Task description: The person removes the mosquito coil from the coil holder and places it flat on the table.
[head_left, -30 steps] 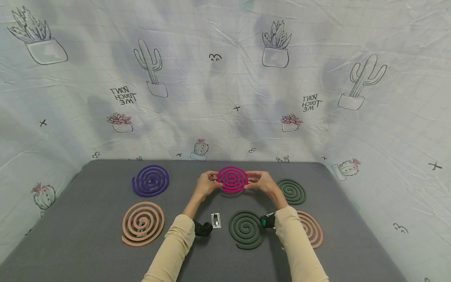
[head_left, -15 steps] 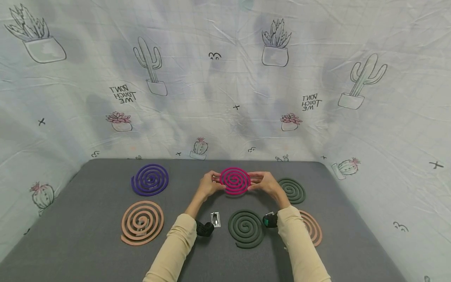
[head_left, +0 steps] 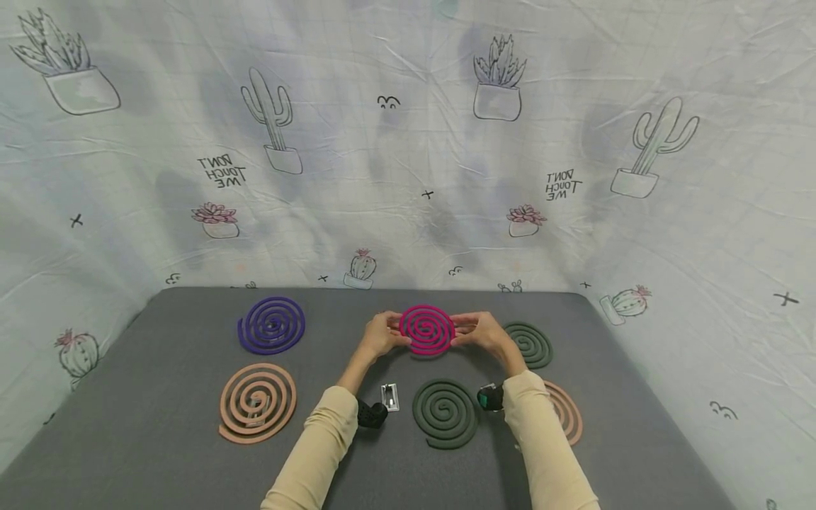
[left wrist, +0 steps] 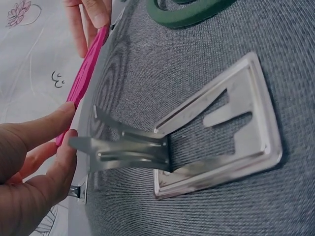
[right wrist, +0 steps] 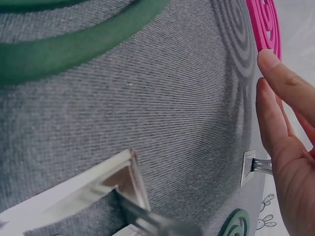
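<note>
Both hands hold a pink spiral coil (head_left: 427,330) above the far middle of the grey table, one at each side. The left hand (head_left: 381,335) pinches its left edge between thumb and fingers; in the left wrist view that hand (left wrist: 37,162) grips the near end of the coil (left wrist: 86,71). The right hand (head_left: 479,333) pinches the right edge, and the right wrist view shows its thumb and fingers (right wrist: 275,113) at the rim of the coil (right wrist: 266,24). The coil's shadow falls on the cloth below, so it is off the table.
A metal stand (head_left: 390,398) with upright prongs lies beside a dark green coil (head_left: 445,414). A purple coil (head_left: 272,326) and an orange coil (head_left: 258,404) are at left. Another green coil (head_left: 528,346) and orange coil (head_left: 564,411) are at right, partly behind the right arm.
Both hands have moved the pink coil slightly to the right and a little nearer the person. The coils on the table have stayed in place.
</note>
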`<state>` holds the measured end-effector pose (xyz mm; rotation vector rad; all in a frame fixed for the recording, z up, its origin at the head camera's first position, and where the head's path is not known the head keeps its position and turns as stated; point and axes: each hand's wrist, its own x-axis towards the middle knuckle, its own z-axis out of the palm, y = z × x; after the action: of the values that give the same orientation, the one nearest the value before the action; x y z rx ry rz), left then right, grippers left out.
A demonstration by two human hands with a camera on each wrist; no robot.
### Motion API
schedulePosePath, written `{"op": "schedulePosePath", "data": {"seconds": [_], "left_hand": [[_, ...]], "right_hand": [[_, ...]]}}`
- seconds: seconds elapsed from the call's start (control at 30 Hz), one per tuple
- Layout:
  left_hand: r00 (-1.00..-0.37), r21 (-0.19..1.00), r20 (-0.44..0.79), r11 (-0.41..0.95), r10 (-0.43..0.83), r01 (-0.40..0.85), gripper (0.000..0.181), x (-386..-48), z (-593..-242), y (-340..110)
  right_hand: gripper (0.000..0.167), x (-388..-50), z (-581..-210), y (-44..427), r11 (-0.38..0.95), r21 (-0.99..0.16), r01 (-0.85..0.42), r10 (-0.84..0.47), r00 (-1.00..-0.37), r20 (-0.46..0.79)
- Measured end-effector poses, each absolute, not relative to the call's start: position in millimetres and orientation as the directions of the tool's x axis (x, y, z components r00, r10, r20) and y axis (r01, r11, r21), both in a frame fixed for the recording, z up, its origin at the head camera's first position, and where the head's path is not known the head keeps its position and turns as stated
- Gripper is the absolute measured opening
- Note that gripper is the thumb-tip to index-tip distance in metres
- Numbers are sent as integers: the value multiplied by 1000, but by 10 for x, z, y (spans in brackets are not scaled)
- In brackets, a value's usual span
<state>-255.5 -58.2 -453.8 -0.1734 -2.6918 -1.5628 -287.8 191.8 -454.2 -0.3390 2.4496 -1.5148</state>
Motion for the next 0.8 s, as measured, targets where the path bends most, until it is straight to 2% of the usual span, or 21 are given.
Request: {"op": "schedulePosePath", "data": {"seconds": [0.53, 0.8], "left_hand": [[-995, 835, 36, 544, 98, 84, 52, -2567, -4515, -531], [-991, 823, 56, 556, 121, 115, 61, -2597, -4505, -493]], "right_hand": [[58, -2871, -4541, 1995, 451, -890, -64, -345, -933, -107], [58, -2869, -4536, 2046, 449, -891, -67, -349, -931, -106]]}}
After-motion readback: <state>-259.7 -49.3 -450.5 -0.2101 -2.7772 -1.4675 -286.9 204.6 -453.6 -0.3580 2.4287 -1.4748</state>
